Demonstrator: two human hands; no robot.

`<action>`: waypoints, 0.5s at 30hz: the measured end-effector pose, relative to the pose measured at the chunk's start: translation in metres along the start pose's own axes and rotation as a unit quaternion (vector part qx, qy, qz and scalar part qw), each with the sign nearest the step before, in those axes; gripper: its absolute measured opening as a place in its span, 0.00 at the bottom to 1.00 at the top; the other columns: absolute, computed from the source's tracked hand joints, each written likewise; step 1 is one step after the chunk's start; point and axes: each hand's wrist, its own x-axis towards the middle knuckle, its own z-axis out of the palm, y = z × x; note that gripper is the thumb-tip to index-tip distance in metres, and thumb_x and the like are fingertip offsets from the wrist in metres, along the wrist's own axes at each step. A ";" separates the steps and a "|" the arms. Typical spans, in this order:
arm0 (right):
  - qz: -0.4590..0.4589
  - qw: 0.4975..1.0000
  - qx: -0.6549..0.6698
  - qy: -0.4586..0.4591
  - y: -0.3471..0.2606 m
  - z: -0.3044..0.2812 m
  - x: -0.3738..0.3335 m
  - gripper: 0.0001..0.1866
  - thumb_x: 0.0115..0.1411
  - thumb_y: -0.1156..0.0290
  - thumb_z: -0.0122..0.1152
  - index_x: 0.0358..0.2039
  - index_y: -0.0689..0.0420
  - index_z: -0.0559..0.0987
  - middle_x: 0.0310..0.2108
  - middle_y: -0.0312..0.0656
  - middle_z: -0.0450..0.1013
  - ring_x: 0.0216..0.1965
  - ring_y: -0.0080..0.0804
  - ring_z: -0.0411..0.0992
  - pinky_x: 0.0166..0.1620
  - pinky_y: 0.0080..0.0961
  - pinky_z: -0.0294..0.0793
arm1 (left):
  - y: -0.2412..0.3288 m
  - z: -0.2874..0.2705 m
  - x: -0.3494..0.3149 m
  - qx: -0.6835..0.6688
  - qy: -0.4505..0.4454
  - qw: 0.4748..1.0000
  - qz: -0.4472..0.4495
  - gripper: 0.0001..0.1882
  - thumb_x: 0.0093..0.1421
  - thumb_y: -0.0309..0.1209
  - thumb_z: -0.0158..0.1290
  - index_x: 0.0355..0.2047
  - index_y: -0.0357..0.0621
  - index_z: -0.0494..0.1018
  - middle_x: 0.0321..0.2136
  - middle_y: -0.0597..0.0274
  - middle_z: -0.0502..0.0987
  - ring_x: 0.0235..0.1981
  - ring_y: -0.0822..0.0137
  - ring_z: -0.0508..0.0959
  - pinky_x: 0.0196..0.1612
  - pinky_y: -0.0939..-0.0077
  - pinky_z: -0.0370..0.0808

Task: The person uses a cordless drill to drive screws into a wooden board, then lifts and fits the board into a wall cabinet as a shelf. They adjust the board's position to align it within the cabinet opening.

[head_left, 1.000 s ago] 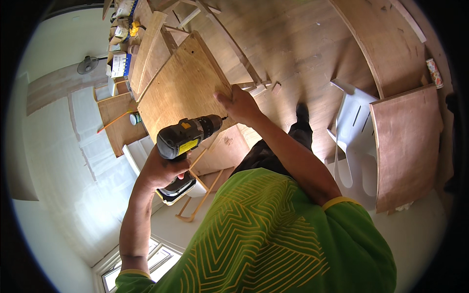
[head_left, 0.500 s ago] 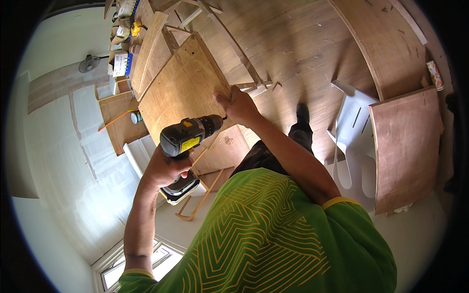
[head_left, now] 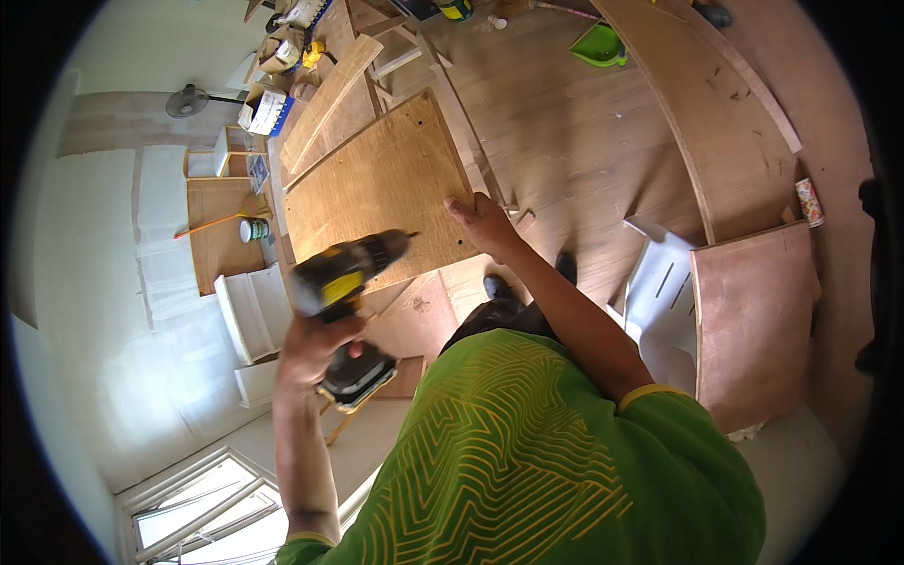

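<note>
My left hand (head_left: pixel 318 348) is wrapped round the handle of a black and yellow cordless drill (head_left: pixel 341 278), slightly blurred. Its bit points right, over a wooden board (head_left: pixel 377 179) with small dark holes near its corners; whether the tip touches the board cannot be made out. At the board's right edge, my right hand (head_left: pixel 485 226) grips it, the thumb lying on the top face and the fingers curled beneath, out of sight. One dark hole shows close to that hand, near the board's nearest right corner.
Wooden strips (head_left: pixel 330 99) and a small box (head_left: pixel 266 111) lie beyond the board. To the right are a white plastic chair (head_left: pixel 659 282), a reddish plywood panel (head_left: pixel 753 320) and a long curved-looking panel (head_left: pixel 725 113). A green dustpan (head_left: pixel 597 45) rests on the floor.
The drill has drawn back from the board's near right corner, where its bit was beside my right hand. My right hand still grips the edge. The whole view has shifted.
</note>
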 end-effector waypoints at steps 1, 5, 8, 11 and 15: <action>0.019 1.000 0.016 -0.019 0.000 -0.001 0.000 0.40 0.63 0.33 0.60 0.47 0.66 0.77 0.39 0.52 0.79 0.40 0.37 0.78 0.41 0.39 0.77 | -0.001 -0.012 -0.016 -0.002 0.037 0.999 0.011 0.19 0.52 0.15 0.62 0.45 0.34 0.73 0.23 0.61 0.76 0.18 0.69 0.75 0.20 0.74 0.73; -0.016 0.991 0.116 -0.071 0.004 -0.011 -0.014 0.42 0.60 0.48 0.71 0.62 0.66 0.66 0.46 0.47 0.76 0.40 0.35 0.76 0.42 0.33 0.78 | -0.032 -0.055 -0.062 -0.004 0.139 0.990 0.025 0.25 0.49 0.16 0.63 0.49 0.34 0.72 0.24 0.61 0.76 0.17 0.68 0.74 0.20 0.73 0.74; -0.046 0.981 0.145 -0.123 0.008 -0.019 -0.028 0.46 0.57 0.61 0.76 0.67 0.67 0.60 0.48 0.47 0.75 0.42 0.34 0.76 0.42 0.29 0.79 | -0.071 -0.070 -0.074 -0.029 0.171 0.985 0.022 0.26 0.48 0.16 0.63 0.50 0.34 0.71 0.23 0.63 0.73 0.17 0.69 0.74 0.20 0.73 0.73; -0.058 0.979 0.141 -0.137 0.009 -0.021 -0.034 0.44 0.57 0.65 0.74 0.67 0.68 0.60 0.50 0.49 0.74 0.47 0.33 0.75 0.42 0.31 0.80 | -0.096 -0.076 -0.072 -0.053 0.147 0.988 0.004 0.28 0.48 0.16 0.62 0.52 0.35 0.70 0.24 0.63 0.74 0.17 0.70 0.74 0.20 0.74 0.73; -0.031 0.979 0.134 -0.149 0.008 -0.022 -0.032 0.48 0.60 0.62 0.71 0.72 0.64 0.53 0.59 0.48 0.69 0.54 0.33 0.73 0.48 0.31 0.80 | -0.110 -0.079 -0.059 -0.088 0.119 0.988 0.041 0.24 0.49 0.17 0.62 0.47 0.35 0.72 0.25 0.63 0.75 0.17 0.70 0.74 0.21 0.75 0.74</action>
